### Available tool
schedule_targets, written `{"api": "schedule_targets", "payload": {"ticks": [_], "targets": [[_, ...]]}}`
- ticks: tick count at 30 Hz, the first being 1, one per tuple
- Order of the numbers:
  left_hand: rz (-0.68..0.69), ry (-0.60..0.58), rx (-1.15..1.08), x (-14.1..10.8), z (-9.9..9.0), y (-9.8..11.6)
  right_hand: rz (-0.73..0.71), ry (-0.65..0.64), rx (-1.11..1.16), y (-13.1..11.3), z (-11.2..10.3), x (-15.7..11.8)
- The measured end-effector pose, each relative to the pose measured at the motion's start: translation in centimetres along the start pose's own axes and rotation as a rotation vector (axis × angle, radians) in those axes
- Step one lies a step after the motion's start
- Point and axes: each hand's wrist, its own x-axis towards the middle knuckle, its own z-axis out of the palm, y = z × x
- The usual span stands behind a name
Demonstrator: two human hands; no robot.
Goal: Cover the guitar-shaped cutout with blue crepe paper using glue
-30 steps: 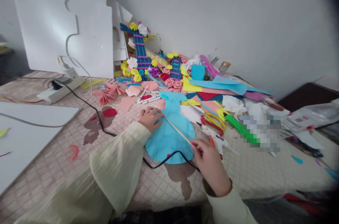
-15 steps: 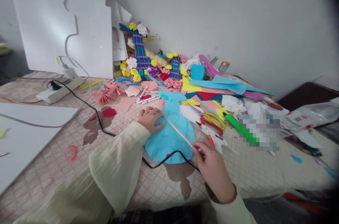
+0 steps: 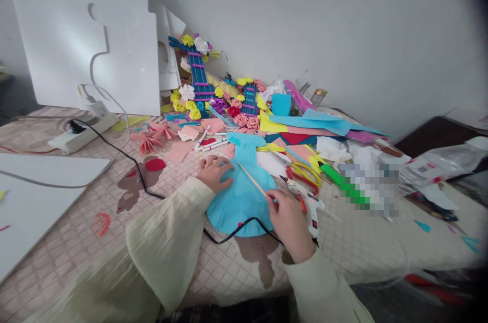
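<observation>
A light-blue paper shape (image 3: 232, 206), round at the bottom with a narrow neck and wider top, lies flat on the table. My left hand (image 3: 214, 173) rests on its upper left edge, fingers apart. A thin wooden stick (image 3: 252, 179) slants across the paper, its far tip near the neck. My right hand (image 3: 290, 224) pinches the stick's near end between thumb and fingers, over the paper's right side. A black cord (image 3: 224, 240) crosses the lower part of the shape and passes by my right hand.
Red-and-yellow scissors (image 3: 305, 175) and a white glue gun (image 3: 313, 206) lie to the right, by a green marker-like tool (image 3: 335, 178). Behind are coloured papers (image 3: 312, 122) and paper flowers (image 3: 194, 112). A power strip (image 3: 82, 135) sits left; a white board (image 3: 41, 175) lies in front of it.
My right hand has moved left and slightly up with the stick, uncovering more of the glue gun. The left hand stays on the paper; the whole view shifts slightly.
</observation>
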Motion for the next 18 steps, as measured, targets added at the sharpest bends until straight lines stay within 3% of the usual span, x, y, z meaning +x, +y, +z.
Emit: {"api": "schedule_targets", "payload": {"ticks": [11,15,18], "targets": [[-0.008,-0.009,-0.008,-0.1,-0.2,0.1,0.01,0.017,-0.011,0.0,0.0,0.1],[0.004,-0.004,-0.012,-0.1,-0.2,0.0,0.029,0.066,0.11,0.8,-3.7,-1.4],[0.015,0.014,-0.023,0.0,-0.1,-0.3,0.175,0.145,0.041,4.4,-7.7,-2.3]]}}
